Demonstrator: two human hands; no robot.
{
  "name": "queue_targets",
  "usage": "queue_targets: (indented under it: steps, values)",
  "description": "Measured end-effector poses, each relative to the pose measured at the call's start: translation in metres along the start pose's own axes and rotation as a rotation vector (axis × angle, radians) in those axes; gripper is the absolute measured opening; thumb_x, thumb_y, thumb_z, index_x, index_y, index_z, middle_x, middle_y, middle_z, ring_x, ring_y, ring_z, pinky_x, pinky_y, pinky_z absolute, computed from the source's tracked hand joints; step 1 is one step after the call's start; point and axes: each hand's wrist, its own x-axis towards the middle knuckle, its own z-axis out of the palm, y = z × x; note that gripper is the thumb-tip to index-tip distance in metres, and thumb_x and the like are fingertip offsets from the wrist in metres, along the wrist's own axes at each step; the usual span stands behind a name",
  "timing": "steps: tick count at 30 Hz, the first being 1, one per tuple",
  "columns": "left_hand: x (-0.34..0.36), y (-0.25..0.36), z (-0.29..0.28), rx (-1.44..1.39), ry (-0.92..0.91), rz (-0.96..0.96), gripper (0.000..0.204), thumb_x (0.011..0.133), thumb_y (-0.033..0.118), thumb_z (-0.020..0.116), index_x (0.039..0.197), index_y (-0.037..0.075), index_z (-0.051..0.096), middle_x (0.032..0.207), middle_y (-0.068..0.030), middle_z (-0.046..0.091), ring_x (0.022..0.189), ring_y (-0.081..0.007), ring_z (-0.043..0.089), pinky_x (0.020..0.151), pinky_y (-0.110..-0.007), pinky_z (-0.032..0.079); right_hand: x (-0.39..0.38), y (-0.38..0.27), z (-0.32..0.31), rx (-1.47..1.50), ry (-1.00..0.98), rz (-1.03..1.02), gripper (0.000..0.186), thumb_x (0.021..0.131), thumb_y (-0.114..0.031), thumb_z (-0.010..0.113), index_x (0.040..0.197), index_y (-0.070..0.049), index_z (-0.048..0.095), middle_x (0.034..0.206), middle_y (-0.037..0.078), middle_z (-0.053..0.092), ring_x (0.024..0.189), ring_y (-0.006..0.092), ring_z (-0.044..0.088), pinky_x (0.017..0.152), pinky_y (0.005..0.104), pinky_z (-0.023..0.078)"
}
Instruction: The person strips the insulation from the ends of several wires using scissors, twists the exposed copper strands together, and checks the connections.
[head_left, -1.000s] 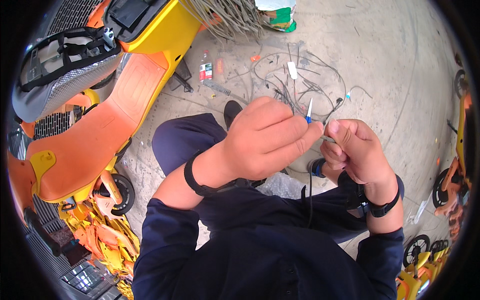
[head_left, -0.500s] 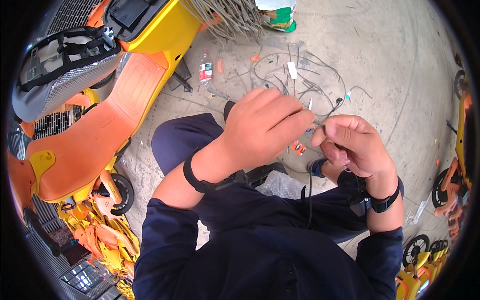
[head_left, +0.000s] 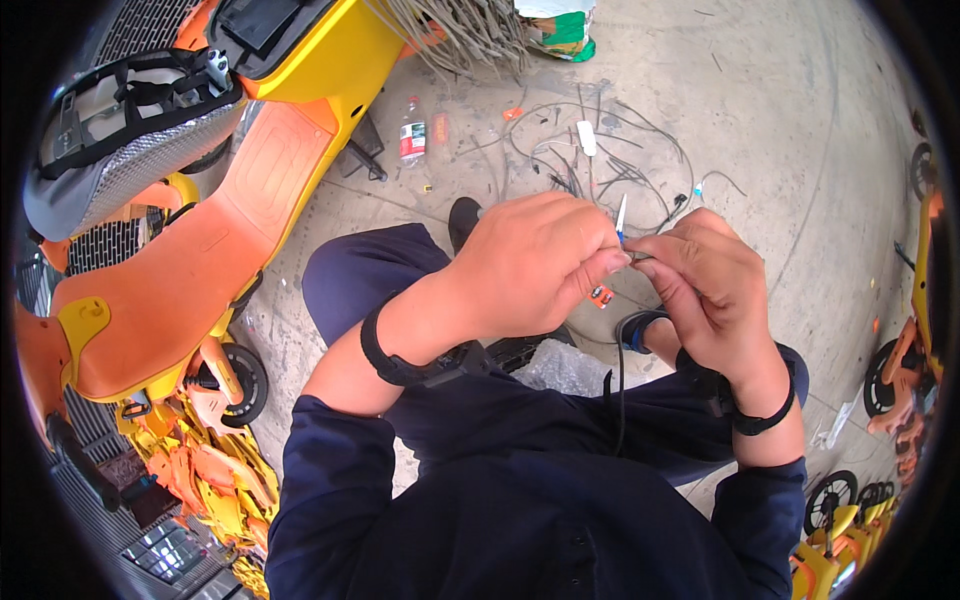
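Note:
In front of my lap, my left hand and my right hand meet with their fingertips pinched together. Between them shows a short stretch of thin dark cable, held by both hands. Its ends are hidden by the fingers. A pointed pale blade with a blue part shows just beyond the fingertips, seemingly on the floor. Below the left fingers, a small orange piece with dark marks is partly covered. A black cable runs down over my lap.
Loose cables and cut pieces lie on the floor ahead, around a white rectangular piece. A plastic bottle and a grey cable bundle lie farther left. An orange and yellow scooter stands at left; clear bubble wrap is between my legs.
My right hand has turned and its fingers have closed in against the left fingertips. The left hand has shifted slightly down, and more of the blade with the blue part shows.

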Motion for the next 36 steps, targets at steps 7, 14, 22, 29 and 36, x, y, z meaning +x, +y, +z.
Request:
queue_targets:
  steps: [7,14,22,29,36]
  values:
    - [0.001,0.014,-0.005,-0.384,-0.131,-0.309,0.02,0.094,0.016,0.053,0.079,0.004,0.054,0.066,-0.0045,0.054,0.059,-0.0163,0.053,0.056,-0.028,0.042,0.0,0.005,0.005,-0.228,0.154,-0.274,0.032,0.058,0.003,0.067,0.089,-0.001,0.069,0.08,0.007,0.066,0.065,0.0225,0.054,0.058,0.031,0.043]
    - [0.0,0.009,-0.005,-1.163,-0.283,-0.694,0.03,0.099,0.022,0.046,0.077,0.003,0.054,0.062,0.0033,0.044,0.057,-0.0053,0.037,0.053,-0.023,0.033,0.002,0.002,0.001,-0.33,0.168,-0.374,0.035,0.057,-0.001,0.065,0.092,-0.001,0.069,0.082,0.007,0.066,0.065,0.0216,0.054,0.057,0.0316,0.041]
    - [-0.001,0.003,0.008,-0.968,-0.062,-0.688,0.015,0.094,0.015,0.057,0.089,0.003,0.062,0.069,0.002,0.055,0.064,-0.0034,0.048,0.059,-0.02,0.038,0.002,0.008,0.006,-0.206,0.145,-0.128,0.017,0.072,0.001,0.07,0.088,-0.001,0.065,0.072,0.009,0.06,0.06,0.0236,0.054,0.054,0.0318,0.042]
    - [0.0,-0.004,0.005,-0.042,0.15,0.0,0.015,0.075,0.003,0.07,0.089,0.007,0.066,0.075,-0.0057,0.063,0.065,-0.0224,0.057,0.059,-0.03,0.044,-0.001,0.001,0.006,0.046,0.003,0.206,0.008,0.084,-0.005,0.063,0.078,0.0,0.061,0.066,0.009,0.057,0.057,0.0198,0.053,0.053,0.0285,0.041]
    - [-0.001,-0.006,0.009,0.061,0.225,0.145,0.021,0.068,0.001,0.072,0.087,0.007,0.067,0.075,-0.005,0.063,0.065,-0.0227,0.056,0.058,-0.031,0.044,-0.006,0.002,0.008,0.577,-0.09,0.565,0.036,0.098,-0.019,0.047,0.067,-0.003,0.052,0.057,0.001,0.049,0.052,0.0094,0.044,0.048,0.0255,0.036]
